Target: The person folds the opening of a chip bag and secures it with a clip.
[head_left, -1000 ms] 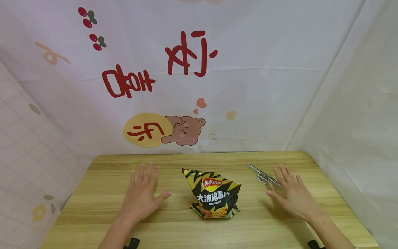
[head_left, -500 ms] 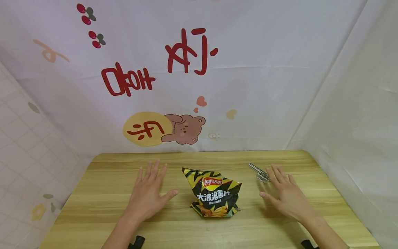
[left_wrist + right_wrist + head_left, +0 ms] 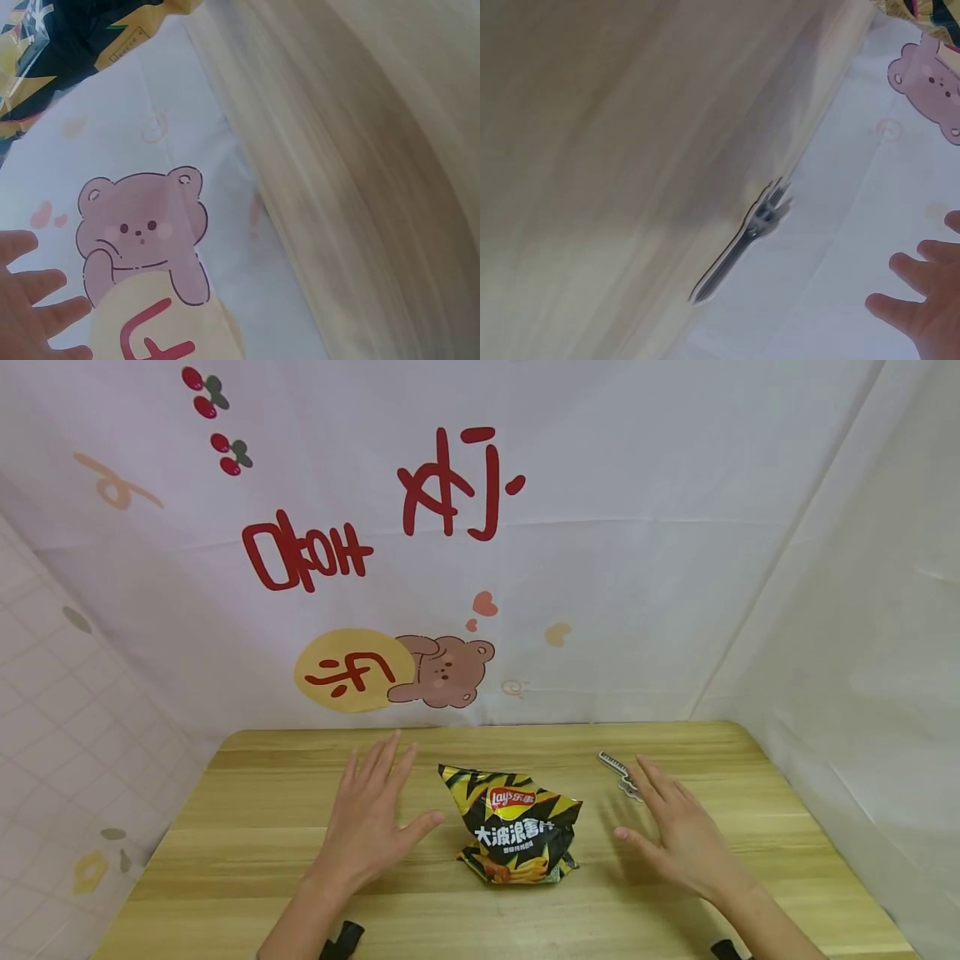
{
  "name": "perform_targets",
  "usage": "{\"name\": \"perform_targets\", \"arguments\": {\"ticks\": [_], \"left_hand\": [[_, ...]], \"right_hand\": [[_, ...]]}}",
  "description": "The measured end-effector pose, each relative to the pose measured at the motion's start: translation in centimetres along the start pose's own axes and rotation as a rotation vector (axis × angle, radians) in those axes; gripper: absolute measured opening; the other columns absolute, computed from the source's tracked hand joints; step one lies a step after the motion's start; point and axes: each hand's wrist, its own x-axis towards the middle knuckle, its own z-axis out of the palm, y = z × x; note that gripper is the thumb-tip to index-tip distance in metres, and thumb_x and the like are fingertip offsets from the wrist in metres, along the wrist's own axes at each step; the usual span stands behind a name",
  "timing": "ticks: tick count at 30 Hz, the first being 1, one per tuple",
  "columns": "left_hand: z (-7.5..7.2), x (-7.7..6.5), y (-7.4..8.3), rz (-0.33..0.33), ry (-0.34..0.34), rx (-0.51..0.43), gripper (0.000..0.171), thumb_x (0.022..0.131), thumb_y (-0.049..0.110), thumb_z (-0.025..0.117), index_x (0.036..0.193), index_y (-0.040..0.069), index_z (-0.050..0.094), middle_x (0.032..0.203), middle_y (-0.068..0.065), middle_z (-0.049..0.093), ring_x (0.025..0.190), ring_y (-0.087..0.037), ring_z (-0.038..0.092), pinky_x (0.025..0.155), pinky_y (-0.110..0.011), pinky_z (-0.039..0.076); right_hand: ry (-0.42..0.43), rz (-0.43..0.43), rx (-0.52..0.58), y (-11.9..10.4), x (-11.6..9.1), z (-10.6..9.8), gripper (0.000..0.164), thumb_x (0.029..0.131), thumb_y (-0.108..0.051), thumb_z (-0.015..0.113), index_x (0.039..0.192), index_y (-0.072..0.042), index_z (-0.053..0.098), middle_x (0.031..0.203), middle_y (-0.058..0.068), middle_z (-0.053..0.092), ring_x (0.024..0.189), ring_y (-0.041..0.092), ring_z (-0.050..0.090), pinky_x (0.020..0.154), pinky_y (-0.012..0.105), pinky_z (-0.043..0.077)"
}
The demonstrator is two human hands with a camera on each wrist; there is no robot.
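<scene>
A black and yellow Lay's potato chip bag (image 3: 517, 835) sits on the wooden table between my hands, its upper edge slanting up to a point on the left. My left hand (image 3: 371, 827) is just left of the bag, fingers spread and thumb toward it, holding nothing. To the right, my right hand (image 3: 678, 831) hovers with fingers straight, its shadow falling on the table. Its fingertips partly cover a slim, dark, pale-edged bag clip (image 3: 617, 766) in the head view. The right wrist view shows the whole clip (image 3: 742, 240), lying apart from that hand.
The wooden table (image 3: 525, 918) ends at the back against a white cloth (image 3: 637, 610) printed with a bear and red characters. More cloth hangs along the left side (image 3: 60, 710) and the right side (image 3: 862, 693).
Both hands have moved inward toward the chip bag, and the right hand covers a different part of the clip. The bag and the clip have stayed in place.
</scene>
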Motion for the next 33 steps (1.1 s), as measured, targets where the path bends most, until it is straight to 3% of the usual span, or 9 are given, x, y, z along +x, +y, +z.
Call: {"name": "perform_targets", "arguments": {"ticks": [12, 18, 23, 33], "left_hand": [[0.2, 1.3, 1.9, 0.043, 0.087, -0.074, 0.097, 0.083, 0.067, 0.076, 0.157, 0.012, 0.047, 0.167, -0.014, 0.036, 0.15, -0.037, 0.036, 0.123, -0.063, 0.019], [0.4, 2.1, 2.6, 0.14, 0.21, -0.122, 0.088, 0.083, 0.065, 0.075, 0.149, 0.01, 0.056, 0.155, -0.015, 0.051, 0.139, -0.037, 0.049, 0.117, -0.063, 0.031], [0.6, 2.8, 3.1, 0.225, 0.298, -0.152, 0.079, 0.085, 0.064, 0.073, 0.14, 0.009, 0.063, 0.143, -0.014, 0.061, 0.129, -0.035, 0.056, 0.112, -0.06, 0.037], [0.9, 3.7, 4.2, 0.292, 0.341, -0.195, 0.068, 0.079, 0.053, 0.084, 0.129, 0.009, 0.071, 0.128, -0.009, 0.071, 0.116, -0.029, 0.065, 0.103, -0.052, 0.048]], "right_hand": [[0.082, 0.007, 0.11, -2.0, 1.0, 0.1, 0.093, 0.087, -0.034, 0.085, 0.163, -0.013, 0.037, 0.167, 0.017, 0.035, 0.14, 0.05, 0.044, 0.102, 0.071, 0.042], [0.128, 0.022, 0.182, -3.2, 1.6, 0.1, 0.091, 0.084, -0.032, 0.088, 0.161, -0.02, 0.041, 0.162, 0.014, 0.041, 0.136, 0.046, 0.05, 0.093, 0.07, 0.05], [0.14, 0.038, 0.237, -4.1, 2.0, 0.1, 0.094, 0.08, -0.034, 0.092, 0.159, -0.017, 0.044, 0.158, 0.012, 0.046, 0.136, 0.043, 0.051, 0.1, 0.069, 0.047], [0.147, 0.061, 0.291, -5.3, 2.5, 0.9, 0.088, 0.077, -0.036, 0.094, 0.151, -0.01, 0.054, 0.15, 0.016, 0.055, 0.135, 0.04, 0.054, 0.106, 0.067, 0.044]]}}
